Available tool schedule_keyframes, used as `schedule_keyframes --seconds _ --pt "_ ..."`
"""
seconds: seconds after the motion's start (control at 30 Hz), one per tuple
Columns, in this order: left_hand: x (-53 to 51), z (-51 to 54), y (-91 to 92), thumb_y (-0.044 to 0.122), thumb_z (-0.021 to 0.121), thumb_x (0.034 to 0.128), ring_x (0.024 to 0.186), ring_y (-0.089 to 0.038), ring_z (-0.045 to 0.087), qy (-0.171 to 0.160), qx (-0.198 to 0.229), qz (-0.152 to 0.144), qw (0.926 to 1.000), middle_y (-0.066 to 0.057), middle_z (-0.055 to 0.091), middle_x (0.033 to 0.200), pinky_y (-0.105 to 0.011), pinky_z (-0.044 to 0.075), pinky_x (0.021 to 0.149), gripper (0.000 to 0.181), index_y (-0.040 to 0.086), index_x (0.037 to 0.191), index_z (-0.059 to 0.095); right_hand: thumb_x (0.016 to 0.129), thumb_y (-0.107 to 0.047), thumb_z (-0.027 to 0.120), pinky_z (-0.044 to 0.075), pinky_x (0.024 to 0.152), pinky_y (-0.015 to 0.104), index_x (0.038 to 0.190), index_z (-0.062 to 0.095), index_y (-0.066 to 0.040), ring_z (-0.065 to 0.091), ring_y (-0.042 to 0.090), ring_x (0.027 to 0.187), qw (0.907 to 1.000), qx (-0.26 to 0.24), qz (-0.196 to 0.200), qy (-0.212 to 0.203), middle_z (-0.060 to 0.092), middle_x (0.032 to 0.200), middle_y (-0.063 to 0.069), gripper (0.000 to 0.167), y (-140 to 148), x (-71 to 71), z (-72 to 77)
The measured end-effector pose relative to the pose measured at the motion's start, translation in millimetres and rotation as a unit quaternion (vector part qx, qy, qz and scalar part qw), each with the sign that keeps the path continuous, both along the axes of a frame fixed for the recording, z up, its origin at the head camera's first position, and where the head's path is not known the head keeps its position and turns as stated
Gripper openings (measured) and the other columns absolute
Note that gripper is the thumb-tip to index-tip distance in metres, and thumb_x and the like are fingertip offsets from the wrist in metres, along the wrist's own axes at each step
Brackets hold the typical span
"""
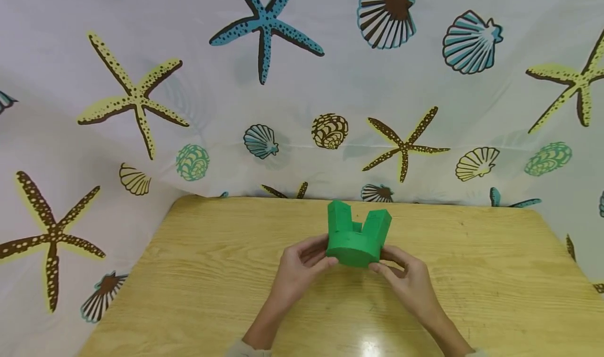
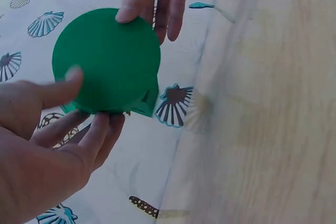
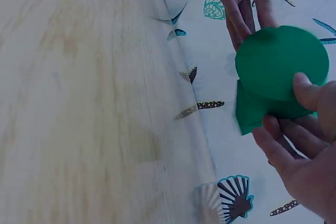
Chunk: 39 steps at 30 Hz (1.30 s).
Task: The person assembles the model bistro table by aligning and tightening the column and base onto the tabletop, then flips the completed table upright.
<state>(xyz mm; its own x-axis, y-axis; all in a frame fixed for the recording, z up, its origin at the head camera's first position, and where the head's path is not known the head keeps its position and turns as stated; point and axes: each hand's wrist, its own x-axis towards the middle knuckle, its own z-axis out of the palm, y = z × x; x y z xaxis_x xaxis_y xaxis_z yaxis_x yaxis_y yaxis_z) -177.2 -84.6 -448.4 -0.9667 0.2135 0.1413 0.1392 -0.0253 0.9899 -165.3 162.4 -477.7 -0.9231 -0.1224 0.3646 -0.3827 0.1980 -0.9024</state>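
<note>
A green object [image 1: 353,244], with a flat round base and two blocky uprights sticking up from it, is held above the table in the head view. The person's left hand [image 1: 298,273] grips its left side, the thumb at the base rim and the fingers behind. On the opposite side the right hand [image 1: 409,279] holds it the same way. Both wrist views show the flat green disc [image 2: 105,59] of the base, with the thumbs on its face. Part of an upright [image 3: 249,109] pokes out beyond the disc in the right wrist view.
A light wooden table [image 1: 212,294] lies beneath the hands. White cloth [image 1: 302,89] printed with starfish and shells hangs behind it and along both sides.
</note>
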Motion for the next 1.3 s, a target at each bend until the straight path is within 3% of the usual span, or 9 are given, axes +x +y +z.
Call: schedule_keyframes --seconds 0.17,0.37,0.6,0.73,1.03,1.3 --pt "2.7 -3.3 7.2 -0.002 0.074 0.0927 0.113 -0.031 0.069 0.038 -0.034 0.071 0.9962 -0.020 0.071 0.120 -0.028 0.057 0.093 0.029 -0.005 0.121 0.070 0.093 -0.013 0.077 0.060 0.085 0.029 0.122 0.071 0.000 0.070 0.019 0.108 0.9982 0.012 -0.053 -0.026 0.073 0.116 0.012 0.032 -2.4 1.0 7.0" --pt "3.9 -5.9 13.7 0.000 0.076 0.0917 0.105 -0.029 0.072 0.050 -0.032 0.101 0.9931 -0.016 0.071 0.116 -0.030 0.060 0.086 0.026 0.001 0.118 0.073 0.089 -0.012 0.081 0.061 0.082 0.028 0.115 0.072 -0.001 0.073 0.015 0.098 0.9958 -0.018 -0.085 -0.026 0.074 0.111 0.012 0.030 -5.0 0.9 10.2" --pt "7.4 -8.6 16.3 0.005 0.073 0.0953 0.102 -0.027 0.071 0.060 -0.053 0.095 0.9922 -0.013 0.066 0.119 -0.027 0.061 0.081 0.031 0.006 0.126 0.071 0.092 -0.006 0.078 0.063 0.080 0.034 0.126 0.066 -0.003 0.074 0.019 0.096 0.9973 -0.044 -0.043 -0.040 0.064 0.126 0.013 0.037 -2.6 3.3 11.0" --pt "8.1 -7.8 16.1 0.007 0.072 0.0970 0.101 -0.028 0.070 0.070 -0.054 0.084 0.9925 -0.012 0.063 0.121 -0.028 0.061 0.082 0.031 0.008 0.128 0.070 0.095 -0.007 0.075 0.063 0.081 0.038 0.128 0.066 -0.004 0.074 0.023 0.094 0.9985 -0.044 -0.018 -0.026 0.060 0.128 0.014 0.035 0.6 2.5 11.4" --pt "5.7 -11.8 14.2 0.012 0.069 0.1000 0.101 -0.028 0.070 0.054 -0.058 0.056 0.9953 -0.014 0.061 0.123 -0.027 0.060 0.085 0.032 0.008 0.132 0.068 0.099 -0.009 0.071 0.063 0.079 0.039 0.133 0.064 -0.002 0.074 0.025 0.093 0.9995 -0.013 0.012 -0.026 0.060 0.136 0.018 0.036 7.4 0.0 7.1" --pt "3.7 -19.9 12.4 0.012 0.074 0.0970 0.111 -0.031 0.067 0.032 -0.062 0.037 0.9969 -0.015 0.061 0.130 -0.032 0.058 0.093 0.040 0.008 0.136 0.065 0.100 -0.013 0.070 0.063 0.082 0.040 0.138 0.063 -0.006 0.073 0.031 0.102 0.9992 -0.003 0.020 -0.036 0.061 0.129 0.020 0.039 8.6 -0.8 1.5"
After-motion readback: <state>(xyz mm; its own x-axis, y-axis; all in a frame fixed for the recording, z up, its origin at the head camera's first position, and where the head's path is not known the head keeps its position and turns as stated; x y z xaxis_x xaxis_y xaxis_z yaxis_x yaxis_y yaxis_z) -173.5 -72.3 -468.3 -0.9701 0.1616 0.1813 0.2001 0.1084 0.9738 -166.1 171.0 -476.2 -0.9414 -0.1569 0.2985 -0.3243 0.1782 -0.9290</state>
